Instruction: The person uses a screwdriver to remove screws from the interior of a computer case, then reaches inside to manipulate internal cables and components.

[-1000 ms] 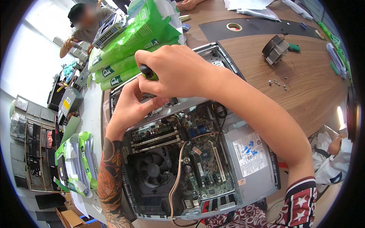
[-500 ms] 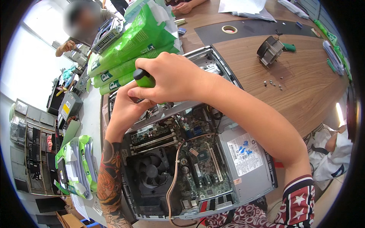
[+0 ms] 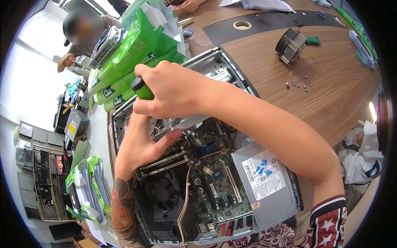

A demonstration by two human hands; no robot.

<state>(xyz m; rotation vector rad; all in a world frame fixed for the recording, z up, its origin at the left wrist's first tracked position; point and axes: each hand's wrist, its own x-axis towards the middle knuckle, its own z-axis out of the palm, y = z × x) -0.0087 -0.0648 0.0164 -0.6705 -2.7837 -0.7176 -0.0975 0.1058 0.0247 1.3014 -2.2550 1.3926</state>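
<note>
My right hand (image 3: 175,91) is closed around the green, black-capped handle of a screwdriver (image 3: 143,89). The tool is held above the far left part of an opened desktop computer case (image 3: 244,76); its tip is hidden. Just below it, my left hand (image 3: 140,142) has its thumb stretched away from the fingers, which are partly behind my right hand. I see nothing held in the left. Inside the case are a green motherboard (image 3: 219,177), a black fan (image 3: 161,194) at near left, a bundle of tan cables (image 3: 186,202) and a silver power supply (image 3: 269,177) with a white label.
Green paper packs (image 3: 132,53) stand beyond the case. On the wooden table lie a round cooler (image 3: 290,45), several loose screws (image 3: 294,84) and a tape roll (image 3: 242,25). A stack of papers in green wrap (image 3: 89,186) sits at left. Another person's hand (image 3: 66,62) shows at far left.
My left hand has come down slightly and its thumb has swung away from the right hand. My right hand, with the screwdriver, appears slightly further left as the view shifts.
</note>
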